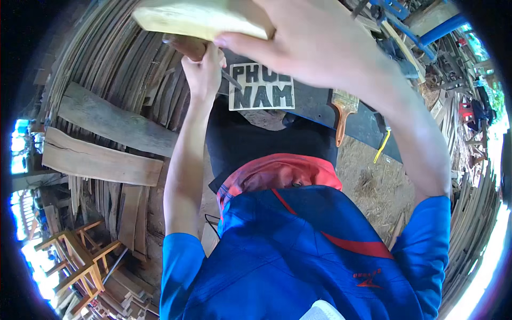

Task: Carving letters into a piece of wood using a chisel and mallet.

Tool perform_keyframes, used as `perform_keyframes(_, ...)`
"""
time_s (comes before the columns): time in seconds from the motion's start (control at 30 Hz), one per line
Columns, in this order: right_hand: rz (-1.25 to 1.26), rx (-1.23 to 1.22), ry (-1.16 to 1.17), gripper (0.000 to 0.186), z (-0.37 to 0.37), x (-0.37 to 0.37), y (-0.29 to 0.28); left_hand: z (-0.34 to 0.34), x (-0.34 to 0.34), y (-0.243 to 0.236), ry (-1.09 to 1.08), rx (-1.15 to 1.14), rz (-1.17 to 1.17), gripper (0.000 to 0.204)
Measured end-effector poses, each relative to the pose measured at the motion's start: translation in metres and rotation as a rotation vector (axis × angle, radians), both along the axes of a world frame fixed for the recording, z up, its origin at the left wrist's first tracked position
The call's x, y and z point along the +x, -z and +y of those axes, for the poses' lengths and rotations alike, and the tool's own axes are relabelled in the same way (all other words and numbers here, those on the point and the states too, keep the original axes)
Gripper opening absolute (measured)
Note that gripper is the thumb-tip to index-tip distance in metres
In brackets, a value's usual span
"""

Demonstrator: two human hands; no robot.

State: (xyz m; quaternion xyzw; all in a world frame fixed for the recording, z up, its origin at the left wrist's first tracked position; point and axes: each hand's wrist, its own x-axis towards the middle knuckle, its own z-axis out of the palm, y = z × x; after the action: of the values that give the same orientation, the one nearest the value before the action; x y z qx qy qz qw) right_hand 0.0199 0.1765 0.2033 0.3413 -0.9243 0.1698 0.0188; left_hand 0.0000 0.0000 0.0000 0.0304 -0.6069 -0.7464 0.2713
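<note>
My left hand [201, 80] is closed around the brown wooden handle of a chisel [186, 47]. Its narrow metal blade slants down to the left edge of a pale square wooden panel [262, 104] marked with large dark letters. Above the handle is a light wooden block [200, 20], gripped by my right hand [304, 42]. The right thumb lies along the block's lower edge, while the other fingers are mostly hidden. Whether the block touches the handle's end I cannot tell. My right hand and forearm cover the panel's upper right corner.
A wide paintbrush [344, 113] lies on the dark work surface [368, 128], close to a thin yellow item [382, 145]. Long boards [106, 154] are stacked on the left, above a wooden chair frame [80, 261]. Blue metal clamps [442, 29] stand at the upper right.
</note>
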Motion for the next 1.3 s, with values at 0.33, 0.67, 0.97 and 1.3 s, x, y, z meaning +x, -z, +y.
perform_keyframes(0.33,0.56,-0.213,-0.339,0.048,0.023,0.009,0.03,0.001,0.005,-0.001,-0.024,-0.033,-0.056,0.024)
perform_keyframes(0.67,-0.056,-0.001,-0.152,0.046,0.022,-0.009,-0.011,0.01,-0.01,0.0,0.01,-0.024,-0.082,0.022)
perform_keyframes(0.97,-0.174,-0.827,0.032,0.049,0.071,-0.01,0.115,-0.022,-0.001,0.011,-0.12,0.337,0.015,0.023)
perform_keyframes(1.3,-0.787,-0.996,0.356,0.042,0.096,-0.002,0.289,-0.067,0.026,0.024,-0.232,0.467,0.076,0.032)
